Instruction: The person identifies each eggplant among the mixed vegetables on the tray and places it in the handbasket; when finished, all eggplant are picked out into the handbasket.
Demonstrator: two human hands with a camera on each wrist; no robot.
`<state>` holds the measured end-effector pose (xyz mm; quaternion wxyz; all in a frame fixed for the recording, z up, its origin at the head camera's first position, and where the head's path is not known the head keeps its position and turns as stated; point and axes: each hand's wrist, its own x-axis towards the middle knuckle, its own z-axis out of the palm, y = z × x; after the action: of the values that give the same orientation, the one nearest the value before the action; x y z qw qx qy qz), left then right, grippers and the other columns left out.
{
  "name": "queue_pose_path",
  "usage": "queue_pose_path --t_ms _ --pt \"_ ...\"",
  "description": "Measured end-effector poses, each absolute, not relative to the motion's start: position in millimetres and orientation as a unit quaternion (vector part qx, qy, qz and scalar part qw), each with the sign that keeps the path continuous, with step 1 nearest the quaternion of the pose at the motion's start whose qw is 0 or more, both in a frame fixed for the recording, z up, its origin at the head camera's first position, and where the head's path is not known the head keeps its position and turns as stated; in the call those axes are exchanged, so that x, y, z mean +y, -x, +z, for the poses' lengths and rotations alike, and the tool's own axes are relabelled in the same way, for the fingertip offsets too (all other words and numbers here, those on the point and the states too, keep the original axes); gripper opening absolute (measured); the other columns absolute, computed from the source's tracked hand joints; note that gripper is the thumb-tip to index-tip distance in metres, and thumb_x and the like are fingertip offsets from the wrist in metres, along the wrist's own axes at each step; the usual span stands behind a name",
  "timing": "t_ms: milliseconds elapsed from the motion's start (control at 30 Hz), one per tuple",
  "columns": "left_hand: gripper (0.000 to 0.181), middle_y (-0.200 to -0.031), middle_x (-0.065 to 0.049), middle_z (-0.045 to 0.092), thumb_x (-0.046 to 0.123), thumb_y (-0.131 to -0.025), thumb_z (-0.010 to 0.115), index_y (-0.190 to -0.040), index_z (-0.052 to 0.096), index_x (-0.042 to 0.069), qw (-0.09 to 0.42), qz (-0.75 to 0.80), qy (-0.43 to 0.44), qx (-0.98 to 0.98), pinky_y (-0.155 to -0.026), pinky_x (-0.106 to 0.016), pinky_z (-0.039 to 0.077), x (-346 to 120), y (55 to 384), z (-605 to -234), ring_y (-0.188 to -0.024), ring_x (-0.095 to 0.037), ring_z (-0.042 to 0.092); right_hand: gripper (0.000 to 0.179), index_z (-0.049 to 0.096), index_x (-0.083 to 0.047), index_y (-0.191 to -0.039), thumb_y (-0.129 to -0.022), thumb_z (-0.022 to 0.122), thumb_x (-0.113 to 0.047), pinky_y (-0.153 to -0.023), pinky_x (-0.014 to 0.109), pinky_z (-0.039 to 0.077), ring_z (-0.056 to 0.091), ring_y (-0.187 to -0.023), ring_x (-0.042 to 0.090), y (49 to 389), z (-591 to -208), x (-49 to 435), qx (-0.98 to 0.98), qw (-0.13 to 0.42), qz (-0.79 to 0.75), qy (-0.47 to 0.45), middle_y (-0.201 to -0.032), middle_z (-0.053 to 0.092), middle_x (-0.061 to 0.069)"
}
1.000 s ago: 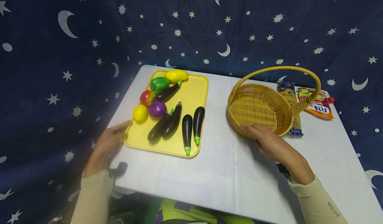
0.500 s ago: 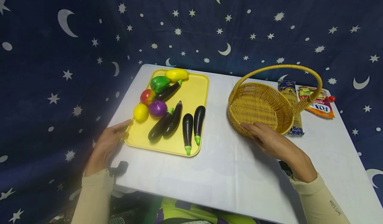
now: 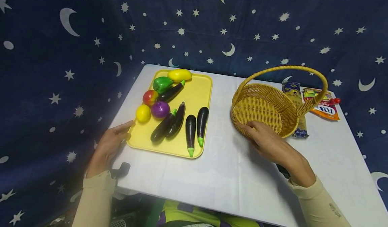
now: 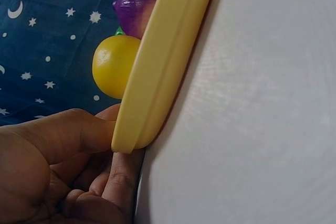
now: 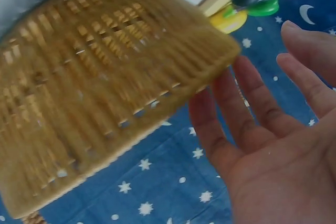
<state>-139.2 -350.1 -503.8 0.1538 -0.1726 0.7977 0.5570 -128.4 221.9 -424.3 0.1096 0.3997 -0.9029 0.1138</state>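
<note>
My left hand pinches the near-left corner of the yellow tray. In the left wrist view, thumb and fingers meet at that corner, beside a lemon. Several eggplants lie on the tray, along with a green bell pepper, a purple round fruit, a red-yellow fruit and a long yellow fruit. My right hand is at the near rim of the wicker basket. Seen from the right wrist, several fingers reach behind the rim, fairly straight, while the thumb stands apart.
Behind the basket's right side lies a blue-and-gold packet. To its right is a colourful FOX'S bag with a small red item on it. The basket's tall handle arches over it. A star-and-moon cloth hangs behind the white table.
My right hand has shifted slightly left along the basket's near rim, and its thumb shows more apart. The left hand, tray and basket keep their places.
</note>
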Motion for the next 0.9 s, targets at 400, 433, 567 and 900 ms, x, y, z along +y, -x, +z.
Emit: queue_pose_path --t_ms 400,433,567,900 --pt "0.060 -0.174 -0.007 0.035 0.008 -0.102 0.062 -0.159 0.049 0.021 0.155 0.555 0.176 0.798 -0.138 -0.058 0.011 -352.3 141.8 -501.7 -0.168 -0.035 0.018 0.073 0.052 -0.017 -0.156 -0.090 0.078 -0.001 -0.096 0.047 0.057 0.063 -0.112 0.028 128.2 -419.9 177.7 -0.890 0.095 0.095 -0.436 -0.131 0.063 0.012" --pt "0.061 -0.173 -0.008 0.036 0.007 -0.101 0.063 -0.159 0.049 0.020 0.155 0.558 0.174 0.797 -0.138 -0.057 0.012 -352.8 141.9 -502.1 -0.168 -0.034 0.018 0.072 0.051 -0.019 -0.156 -0.091 0.078 -0.003 -0.097 0.047 0.057 0.063 -0.114 0.028 128.4 -419.6 173.0 -0.891 0.091 0.089 -0.437 -0.133 0.063 0.013" --pt "0.063 -0.172 -0.009 0.037 0.006 -0.101 0.064 -0.160 0.047 0.017 0.150 0.567 0.162 0.794 -0.138 -0.055 0.015 -354.1 142.5 -503.8 -0.167 -0.034 0.021 0.067 0.050 -0.025 -0.157 -0.097 0.075 -0.009 -0.104 0.046 0.058 0.064 -0.122 0.029 129.3 -418.5 154.7 -0.890 0.068 0.066 -0.446 -0.139 0.061 0.011" --pt "0.062 -0.172 -0.008 0.039 0.010 -0.102 0.064 -0.161 0.047 0.020 0.159 0.562 0.158 0.797 -0.137 -0.057 0.018 -352.9 139.4 -504.8 -0.166 -0.034 0.022 0.060 0.055 -0.021 -0.152 -0.099 0.064 0.005 -0.116 0.041 0.054 0.060 -0.135 0.027 126.8 -430.6 102.4 -0.844 0.062 0.019 -0.533 -0.145 0.061 0.010"
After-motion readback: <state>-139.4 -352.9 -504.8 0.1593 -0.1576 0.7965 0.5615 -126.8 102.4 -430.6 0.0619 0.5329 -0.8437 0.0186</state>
